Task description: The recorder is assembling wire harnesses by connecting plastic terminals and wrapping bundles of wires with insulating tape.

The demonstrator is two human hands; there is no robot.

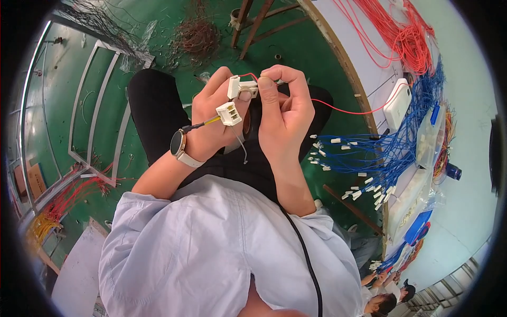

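Note:
Over my lap, my left hand (pixel 214 108) is closed around a white plastic connector housing (pixel 247 90). A second white connector (pixel 228 113) with several slots hangs over the back of that hand, on a yellow and black cable (pixel 208 122); where the cable ends is hidden. My right hand (pixel 285 108) pinches a thin red wire (pixel 346 112) with thumb and forefinger, close beside the held housing. The wire trails right to the table. Its tip lies behind my fingers, so I cannot tell whether it is in the housing.
On the table (pixel 364 68) at my right lie a bundle of red wires (pixel 409 45), blue wires (pixel 391 148) with white connectors hanging over the edge, and a white case (pixel 397 103). A metal frame (pixel 95 105) stands left. Other people (pixel 385 301) sit at the lower right.

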